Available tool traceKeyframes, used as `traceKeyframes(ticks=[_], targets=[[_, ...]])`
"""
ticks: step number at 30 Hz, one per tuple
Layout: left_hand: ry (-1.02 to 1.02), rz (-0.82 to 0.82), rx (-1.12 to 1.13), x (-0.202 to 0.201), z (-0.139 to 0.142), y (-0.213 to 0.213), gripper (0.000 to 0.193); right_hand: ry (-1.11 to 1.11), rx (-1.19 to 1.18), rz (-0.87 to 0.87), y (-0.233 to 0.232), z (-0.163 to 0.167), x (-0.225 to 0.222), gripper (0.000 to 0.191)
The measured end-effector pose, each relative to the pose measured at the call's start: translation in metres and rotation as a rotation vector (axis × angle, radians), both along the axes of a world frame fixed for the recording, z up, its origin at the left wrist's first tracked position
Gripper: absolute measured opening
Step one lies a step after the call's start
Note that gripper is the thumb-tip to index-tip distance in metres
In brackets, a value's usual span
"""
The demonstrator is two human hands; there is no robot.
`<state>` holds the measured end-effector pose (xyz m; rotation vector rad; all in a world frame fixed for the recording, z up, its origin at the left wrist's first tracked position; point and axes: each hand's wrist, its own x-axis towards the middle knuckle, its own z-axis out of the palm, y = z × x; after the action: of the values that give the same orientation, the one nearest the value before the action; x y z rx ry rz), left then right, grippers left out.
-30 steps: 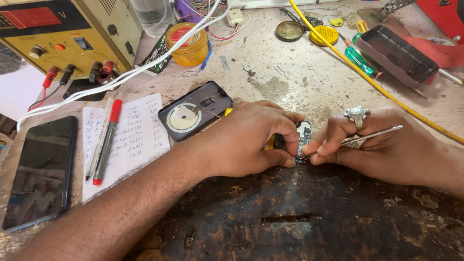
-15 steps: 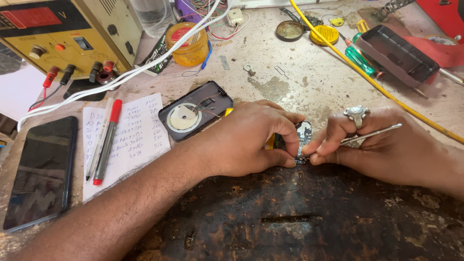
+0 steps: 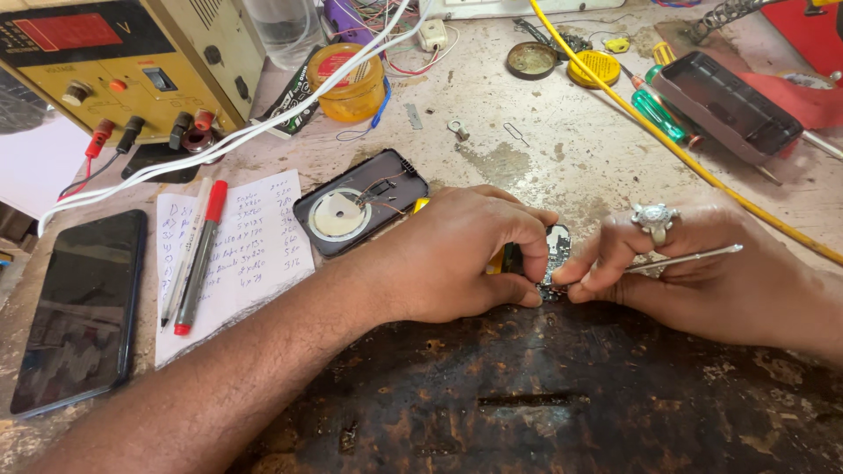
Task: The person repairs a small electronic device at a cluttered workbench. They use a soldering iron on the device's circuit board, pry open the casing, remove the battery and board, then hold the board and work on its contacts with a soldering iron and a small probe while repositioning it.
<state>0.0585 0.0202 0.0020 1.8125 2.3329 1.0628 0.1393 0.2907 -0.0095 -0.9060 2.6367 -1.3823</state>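
A red display window (image 3: 66, 31) is glowing on the yellow power supply at far left; a dark phone screen (image 3: 79, 307) is lying below; a red-labelled amber jar (image 3: 351, 81) is standing beside

Left hand (image 3: 457, 254) pinching small circuit board (image 3: 555, 250) upright on bench (image 3: 544, 167). Right hand (image 3: 694, 272) touching board, holding tweezers (image 3: 685, 259). Open dark casing (image 3: 360, 211) lying just left; phone (image 3: 79, 307) resting far left.

both forearms are bare, with no sleeve, watch or glove in view. the left hand (image 3: 457, 254) wears nothing on its fingers. the right hand (image 3: 702, 272) carries one large silver ring (image 3: 654, 219) with a chunky, sculpted top on a finger.
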Motion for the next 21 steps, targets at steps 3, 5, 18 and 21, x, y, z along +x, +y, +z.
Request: traceKeyframes(ticks=[3, 5, 18, 21], targets=[[-0.011, 0.006, -0.015, -0.0002, -0.0002, -0.0001, 0.02, 0.046, 0.008, 0.013, -0.0041, -0.0012, 0.0001, 0.007], [-0.027, 0.012, -0.021, 0.0001, -0.0002, -0.0002, 0.02, 0.082, 0.083, 0.014, -0.0058, -0.0014, 0.0001, 0.008], [-0.037, 0.001, -0.05, 0.0014, 0.0044, -0.0014, 0.017, 0.0, -0.091, 0.046, -0.0025, -0.0001, -0.0022, 0.008], [-0.035, 0.002, -0.051, 0.0024, 0.005, -0.0012, 0.017, -0.026, -0.085, 0.04, -0.0016, -0.0036, -0.0037, 0.006]])
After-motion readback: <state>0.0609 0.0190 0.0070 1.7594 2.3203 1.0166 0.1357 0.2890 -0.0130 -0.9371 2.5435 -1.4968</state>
